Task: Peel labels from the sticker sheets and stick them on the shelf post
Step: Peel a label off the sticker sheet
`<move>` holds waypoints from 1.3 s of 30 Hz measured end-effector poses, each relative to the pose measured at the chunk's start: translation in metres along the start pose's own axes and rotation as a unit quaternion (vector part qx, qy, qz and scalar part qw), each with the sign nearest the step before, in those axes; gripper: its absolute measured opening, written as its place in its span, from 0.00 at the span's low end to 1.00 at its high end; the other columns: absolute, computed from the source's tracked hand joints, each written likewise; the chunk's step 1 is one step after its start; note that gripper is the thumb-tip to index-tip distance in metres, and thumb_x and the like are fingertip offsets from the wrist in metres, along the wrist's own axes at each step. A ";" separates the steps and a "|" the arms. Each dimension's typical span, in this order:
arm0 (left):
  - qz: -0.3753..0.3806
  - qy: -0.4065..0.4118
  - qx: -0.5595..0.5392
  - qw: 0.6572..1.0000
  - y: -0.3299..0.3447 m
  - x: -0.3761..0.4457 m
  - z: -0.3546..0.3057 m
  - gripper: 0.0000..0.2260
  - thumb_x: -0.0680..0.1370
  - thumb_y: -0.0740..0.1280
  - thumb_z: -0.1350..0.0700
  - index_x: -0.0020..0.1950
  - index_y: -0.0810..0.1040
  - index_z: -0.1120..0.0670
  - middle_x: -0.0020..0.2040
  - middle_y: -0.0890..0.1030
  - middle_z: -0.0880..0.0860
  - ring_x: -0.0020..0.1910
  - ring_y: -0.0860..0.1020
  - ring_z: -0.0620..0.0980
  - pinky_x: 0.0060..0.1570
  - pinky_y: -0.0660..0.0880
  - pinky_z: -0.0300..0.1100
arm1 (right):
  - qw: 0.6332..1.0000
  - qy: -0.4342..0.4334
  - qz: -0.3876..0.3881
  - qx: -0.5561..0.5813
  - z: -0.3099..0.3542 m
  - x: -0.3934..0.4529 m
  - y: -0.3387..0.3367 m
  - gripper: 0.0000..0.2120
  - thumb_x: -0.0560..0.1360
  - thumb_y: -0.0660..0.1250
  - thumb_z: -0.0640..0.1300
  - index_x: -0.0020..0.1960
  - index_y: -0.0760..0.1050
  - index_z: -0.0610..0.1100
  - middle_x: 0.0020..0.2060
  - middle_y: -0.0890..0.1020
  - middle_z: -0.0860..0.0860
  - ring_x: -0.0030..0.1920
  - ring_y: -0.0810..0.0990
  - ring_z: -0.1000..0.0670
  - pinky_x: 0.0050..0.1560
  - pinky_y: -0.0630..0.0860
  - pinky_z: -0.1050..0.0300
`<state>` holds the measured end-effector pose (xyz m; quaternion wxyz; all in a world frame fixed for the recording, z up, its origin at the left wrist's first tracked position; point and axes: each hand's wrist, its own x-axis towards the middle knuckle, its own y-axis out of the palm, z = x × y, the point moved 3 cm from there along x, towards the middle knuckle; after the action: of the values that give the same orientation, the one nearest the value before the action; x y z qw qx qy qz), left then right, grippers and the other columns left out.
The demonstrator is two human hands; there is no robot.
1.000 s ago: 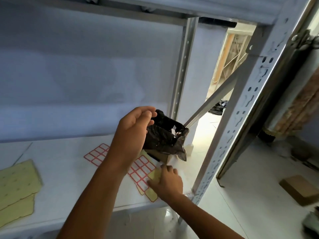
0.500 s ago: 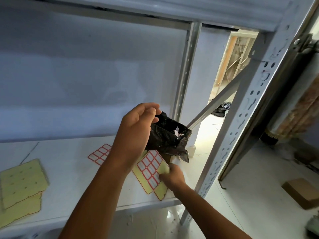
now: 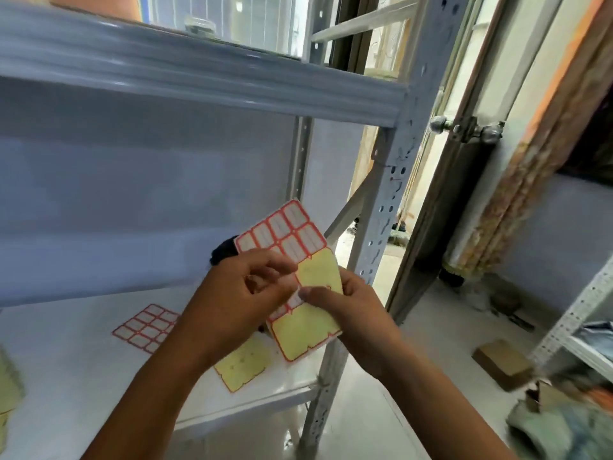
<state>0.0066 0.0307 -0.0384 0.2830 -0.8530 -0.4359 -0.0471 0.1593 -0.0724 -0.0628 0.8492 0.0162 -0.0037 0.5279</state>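
Note:
I hold a sticker sheet (image 3: 292,237) up in front of me: red-bordered white labels on its upper half, bare yellow backing on its lower half. My right hand (image 3: 345,313) grips its right edge, thumb on the backing. My left hand (image 3: 245,293) pinches at a label in the sheet's middle. The grey perforated shelf post (image 3: 381,224) rises just behind and right of the sheet. On the white shelf (image 3: 66,360) lies another full label sheet (image 3: 146,327) and a used yellow backing (image 3: 243,366).
A black bag (image 3: 222,252) peeks out behind my left hand. Yellow backings (image 3: 8,383) lie at the shelf's left edge. The upper shelf beam (image 3: 199,81) runs overhead. Right of the post are a door frame, a cardboard box (image 3: 501,363) on the floor and a second rack (image 3: 574,317).
My right hand lifted the sticker sheet off the shelf up to chest height. My left hand left the black bag and came onto the sheet. The view tilted upward.

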 end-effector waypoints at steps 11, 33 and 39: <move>-0.056 0.147 0.102 0.982 0.005 -0.013 -0.031 0.21 0.72 0.69 0.37 0.62 0.82 0.42 0.58 0.80 0.36 0.56 0.78 0.35 0.52 0.76 0.31 | 0.989 -0.082 0.014 0.121 0.023 -0.019 -0.010 0.16 0.75 0.69 0.25 0.56 0.82 0.41 0.51 0.88 0.40 0.51 0.87 0.42 0.54 0.84 0.49; -0.041 0.073 0.003 0.996 0.006 -0.007 -0.020 0.07 0.77 0.71 0.50 0.51 0.87 0.46 0.40 0.83 0.34 0.42 0.83 0.32 0.37 0.77 0.26 | 0.992 -0.115 -0.042 0.021 0.016 -0.014 -0.008 0.12 0.77 0.71 0.31 0.47 0.87 0.47 0.47 0.91 0.48 0.48 0.91 0.48 0.49 0.85 0.59; -0.049 0.071 -0.013 0.996 0.005 -0.008 -0.021 0.08 0.75 0.71 0.48 0.50 0.88 0.48 0.42 0.86 0.39 0.41 0.84 0.35 0.36 0.77 0.26 | 0.992 -0.086 -0.044 0.084 0.016 -0.014 -0.005 0.14 0.78 0.69 0.30 0.45 0.88 0.46 0.47 0.91 0.45 0.48 0.90 0.46 0.54 0.86 0.51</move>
<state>0.0092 0.0119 -0.0249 0.2992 -0.8290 -0.4551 -0.1266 0.1582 -0.0878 -0.0475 0.8639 0.1328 -0.0318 0.4848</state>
